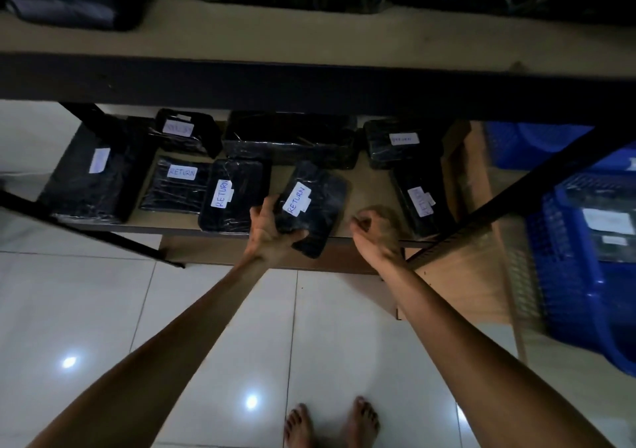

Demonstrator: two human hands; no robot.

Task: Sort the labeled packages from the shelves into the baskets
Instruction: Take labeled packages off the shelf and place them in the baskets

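On the low shelf (371,186) lie several black wrapped packages with white labels. My left hand (270,231) grips one labelled RETURN (315,206) at its near left corner; that package tilts and hangs over the shelf's front edge. My right hand (377,229) hovers just right of it with fingers curled, holding nothing. Two more RETURN packages (234,196) (177,186) lie to the left, another (421,203) to the right. A blue basket (571,275) at the right holds labelled packages.
A black metal shelf frame (309,83) crosses above the packages, with a slanted post (499,213) beside my right hand. A second blue basket (523,145) sits behind. A wooden stand (481,268) is at the right. White tiled floor (103,310) and my bare feet lie below.
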